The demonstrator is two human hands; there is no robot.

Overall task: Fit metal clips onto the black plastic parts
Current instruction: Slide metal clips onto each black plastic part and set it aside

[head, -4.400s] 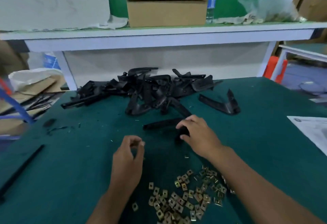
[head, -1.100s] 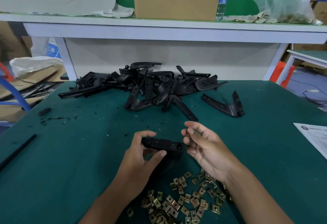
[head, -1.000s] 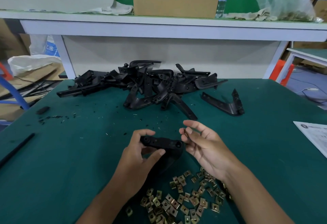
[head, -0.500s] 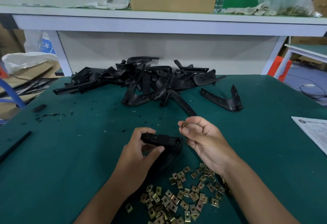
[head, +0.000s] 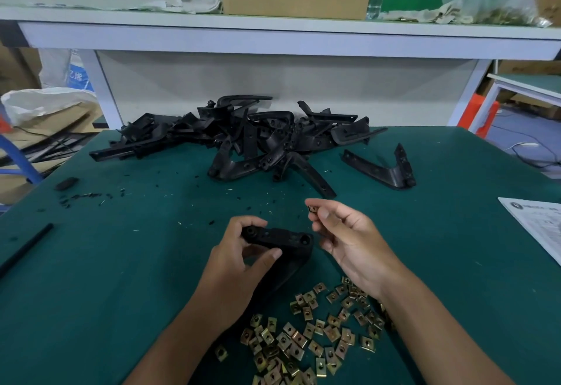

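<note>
Left hand (head: 239,258) grips a stiff, light-looking black bracket (head: 280,237) just above the counter (head: 91,278), right hand (head: 349,239) pinches a small, likely slippery clip (head: 312,209) beside it; best held by its edges.

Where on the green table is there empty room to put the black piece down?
Bare mat lies left of the left hand, between it and the black strip. More lies right of the right hand, before the paper sheet. Crowded: the parts pile behind, the loose clips in front.
</note>
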